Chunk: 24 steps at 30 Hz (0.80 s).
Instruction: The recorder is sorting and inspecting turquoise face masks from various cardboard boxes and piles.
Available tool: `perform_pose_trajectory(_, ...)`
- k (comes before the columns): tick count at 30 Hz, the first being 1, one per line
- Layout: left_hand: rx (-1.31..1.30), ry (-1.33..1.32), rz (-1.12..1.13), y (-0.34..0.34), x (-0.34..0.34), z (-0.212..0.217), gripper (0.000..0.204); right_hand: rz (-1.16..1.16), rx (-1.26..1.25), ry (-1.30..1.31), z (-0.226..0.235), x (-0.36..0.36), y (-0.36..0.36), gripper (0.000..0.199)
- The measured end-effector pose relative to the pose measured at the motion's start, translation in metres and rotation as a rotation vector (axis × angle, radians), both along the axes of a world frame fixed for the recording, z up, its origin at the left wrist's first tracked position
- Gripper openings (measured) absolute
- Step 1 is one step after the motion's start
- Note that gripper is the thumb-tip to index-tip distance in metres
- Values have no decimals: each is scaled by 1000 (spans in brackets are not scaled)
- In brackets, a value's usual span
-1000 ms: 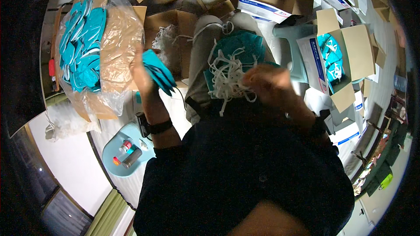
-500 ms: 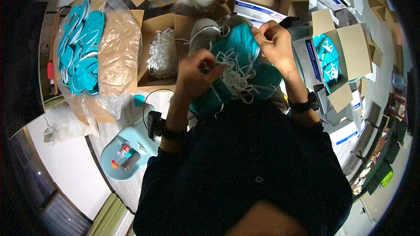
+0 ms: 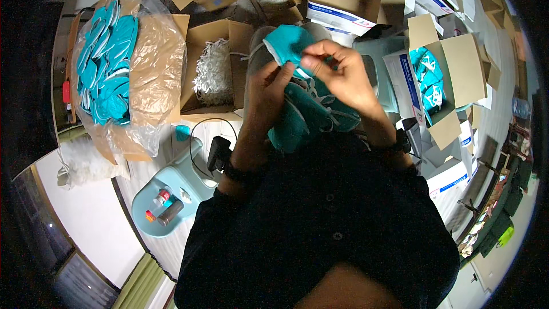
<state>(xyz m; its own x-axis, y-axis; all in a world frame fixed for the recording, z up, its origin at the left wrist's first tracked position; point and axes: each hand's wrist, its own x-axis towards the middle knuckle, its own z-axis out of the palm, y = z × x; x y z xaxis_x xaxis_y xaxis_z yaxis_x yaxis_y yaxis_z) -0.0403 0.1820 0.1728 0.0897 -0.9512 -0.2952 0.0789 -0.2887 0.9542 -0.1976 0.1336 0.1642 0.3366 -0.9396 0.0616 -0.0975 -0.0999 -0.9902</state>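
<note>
A teal face mask (image 3: pixel 287 41) with a white edge is held up in front of me, between both hands. My left hand (image 3: pixel 269 90) pinches its lower edge between thumb and fingertips. On its right side, my right hand (image 3: pixel 344 74) has thumb and fingers closed on the mask too. Below them, over my lap, lie several more teal masks (image 3: pixel 291 123) with white straps (image 3: pixel 323 100) tangled on top; my hands partly cover this pile.
At left, a plastic-lined box (image 3: pixel 157 74) holds many teal mask pieces (image 3: pixel 108 68). Beside it stands a carton of white straps (image 3: pixel 213 74). An open carton (image 3: pixel 457 66) with strapped masks is at right. A light blue stool (image 3: pixel 146 206) carries bottles at lower left.
My left hand has moved up and right and now grips the mask's edge. My right hand has shifted left and slightly down. The mask has turned and moved left, away from the strap pile.
</note>
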Motion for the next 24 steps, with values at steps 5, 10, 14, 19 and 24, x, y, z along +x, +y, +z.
perform_pose_trajectory(5, -145, -332, -85, 0, 9, -16, 19, 52, -53, 155, -13, 1, 10, 8)
perform_pose_trajectory(10, -293, -489, -145, 5, 11, -15, 14, 61, -33, 30, -18, -6, 2, 5)
perform_pose_trajectory(14, -333, -432, -114, 14, 9, -1, 15, -47, 41, 20, -36, -11, -8, 7)
perform_pose_trajectory(19, -311, -501, -97, 26, 18, -6, 14, -41, -48, 121, -38, -3, -7, 8)
perform_pose_trajectory(24, -262, -409, -147, 33, 28, 9, 13, -286, -191, -59, -66, -18, -27, 14)
